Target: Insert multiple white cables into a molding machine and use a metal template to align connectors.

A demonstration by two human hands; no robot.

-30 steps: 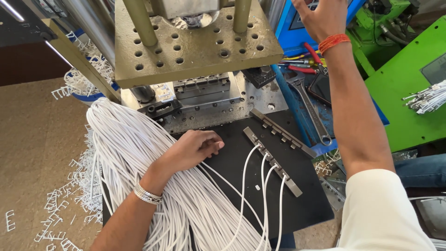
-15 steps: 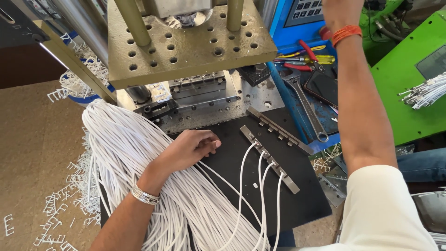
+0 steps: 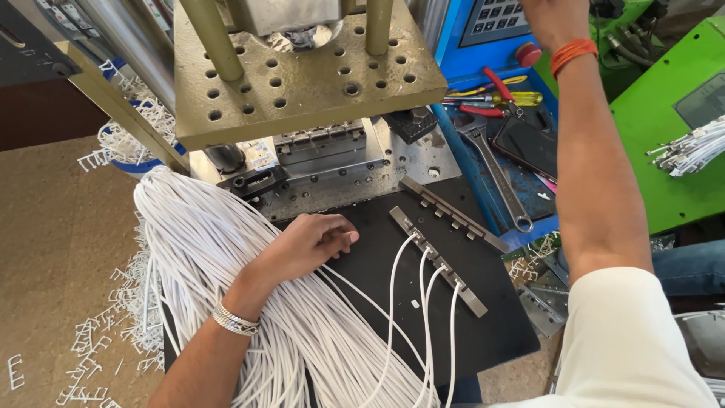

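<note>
The left hand (image 3: 306, 243) is laid palm-down on the white cables (image 3: 219, 257), fingers loosely curled, nothing gripped. The right hand (image 3: 555, 19) is raised to the control panel (image 3: 495, 17); its fingers cannot be seen.

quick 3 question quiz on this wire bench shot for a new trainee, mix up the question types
1. True or false: the left hand rests on the bundle of white wires.
2. Multiple choice: where is the right hand? A) on the black mat B) raised at the blue control panel C) holding the wrench
3. Fill in: the loose wire ends on the black mat run to a long metal ____ lying on it.

Key
1. True; its fingers lie curled over the wires, gripping nothing visibly.
2. B; it is up at the blue control panel, while the wrench lies untouched on the blue tray.
3. Strip; the slotted metal strip.
</note>
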